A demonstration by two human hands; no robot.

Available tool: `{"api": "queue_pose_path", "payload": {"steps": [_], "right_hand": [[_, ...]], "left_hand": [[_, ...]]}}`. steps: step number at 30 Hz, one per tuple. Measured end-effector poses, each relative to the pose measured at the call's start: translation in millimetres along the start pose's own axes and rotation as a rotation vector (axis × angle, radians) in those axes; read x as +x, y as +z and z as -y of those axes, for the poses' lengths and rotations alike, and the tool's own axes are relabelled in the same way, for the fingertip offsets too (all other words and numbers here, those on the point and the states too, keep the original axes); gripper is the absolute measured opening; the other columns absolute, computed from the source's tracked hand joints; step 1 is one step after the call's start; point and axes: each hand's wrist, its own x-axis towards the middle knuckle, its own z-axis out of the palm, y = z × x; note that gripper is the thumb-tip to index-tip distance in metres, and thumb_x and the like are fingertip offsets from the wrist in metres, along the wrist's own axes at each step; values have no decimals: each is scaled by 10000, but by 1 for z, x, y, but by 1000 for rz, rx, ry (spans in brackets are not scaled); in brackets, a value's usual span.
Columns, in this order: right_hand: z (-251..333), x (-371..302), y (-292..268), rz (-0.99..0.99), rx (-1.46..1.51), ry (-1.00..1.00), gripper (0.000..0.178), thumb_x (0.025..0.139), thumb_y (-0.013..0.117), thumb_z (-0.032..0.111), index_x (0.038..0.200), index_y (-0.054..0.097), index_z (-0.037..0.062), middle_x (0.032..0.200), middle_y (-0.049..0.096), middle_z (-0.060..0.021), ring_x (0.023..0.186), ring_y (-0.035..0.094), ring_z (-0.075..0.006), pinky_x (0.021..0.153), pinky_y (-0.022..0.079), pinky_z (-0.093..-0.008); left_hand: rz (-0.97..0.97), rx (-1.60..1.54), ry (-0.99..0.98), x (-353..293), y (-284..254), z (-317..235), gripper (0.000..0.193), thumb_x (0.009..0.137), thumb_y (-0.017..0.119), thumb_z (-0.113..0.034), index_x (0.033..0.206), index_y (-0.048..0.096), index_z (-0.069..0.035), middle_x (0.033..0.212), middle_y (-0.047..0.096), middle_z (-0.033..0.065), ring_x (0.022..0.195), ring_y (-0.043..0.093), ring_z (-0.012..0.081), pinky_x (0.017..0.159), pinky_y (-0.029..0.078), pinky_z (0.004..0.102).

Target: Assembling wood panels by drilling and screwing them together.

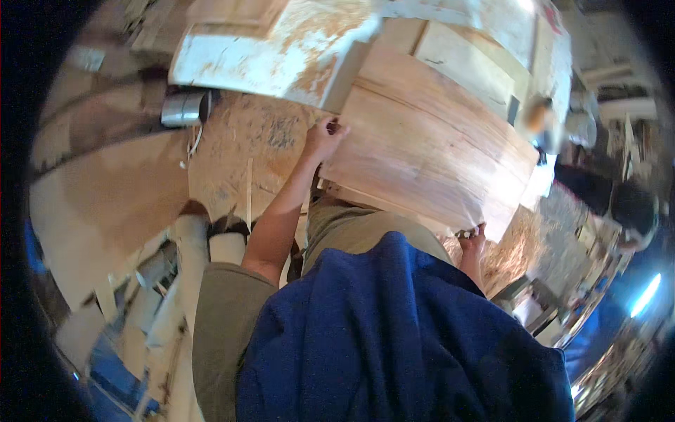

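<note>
Broad rectangular wooden panel [429,141], flat, pale reddish-brown, streaked with lengthwise grain, before person's waist, near white worktop [235,63] dusted with orange-brown sawdust [316,70]. Left hand [325,138] grips panel's left edge; right hand [473,240], fingers curled, grips near edge by right corner.

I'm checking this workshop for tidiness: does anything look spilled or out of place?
Yes: loose brown shavings litter the white surface near the top, and another pile lies beyond the wooden panel's lower right corner. They look like unswept waste.
</note>
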Motion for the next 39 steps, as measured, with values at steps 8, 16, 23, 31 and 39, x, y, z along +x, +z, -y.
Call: {"api": "queue_pose_path", "payload": {"steps": [8, 16, 23, 31, 39], "right_hand": [[-9, 47, 50, 203, -28, 11, 383, 831, 615, 472, 1111, 581, 212, 1009, 522, -28, 963, 472, -249, 768, 457, -437], [42, 20, 70, 90, -272, -54, 347, 804, 640, 507, 987, 561, 223, 917, 515, 12, 787, 418, -188, 638, 366, -363], [-29, 10, 95, 69, -225, -132, 337, 793, 663, 494, 859, 610, 168, 829, 546, -10, 752, 473, -204, 612, 429, -395], [-10, 17, 85, 231, -269, -94, 319, 859, 569, 490, 951, 535, 186, 896, 530, -42, 800, 505, -263, 677, 459, -462], [-3, 19, 64, 353, -304, -37, 297, 912, 494, 458, 1052, 560, 204, 944, 533, -28, 854, 524, -274, 743, 471, -522]], "left_hand": [[-3, 168, 97, 46, -8, -44, 627, 747, 731, -349, 1178, 472, 25, 1099, 589, 211, 964, 603, 325, 825, 475, 370], [-49, 306, 120, 34, 16, -65, 999, 650, 783, -464, 1295, 263, 94, 1230, 477, 302, 1132, 500, 398, 919, 430, 413], [-96, 308, 145, 48, -27, 5, 923, 661, 787, -434, 1260, 300, 71, 1189, 509, 289, 1091, 522, 414, 895, 442, 430], [-219, 649, 262, 51, -27, 15, 712, 713, 762, -361, 1202, 439, 43, 1086, 586, 238, 998, 584, 360, 850, 465, 407], [228, 257, -150, 36, -74, -2, 267, 749, 732, -183, 898, 661, 26, 730, 657, 65, 591, 576, 135, 542, 468, 306]]}}
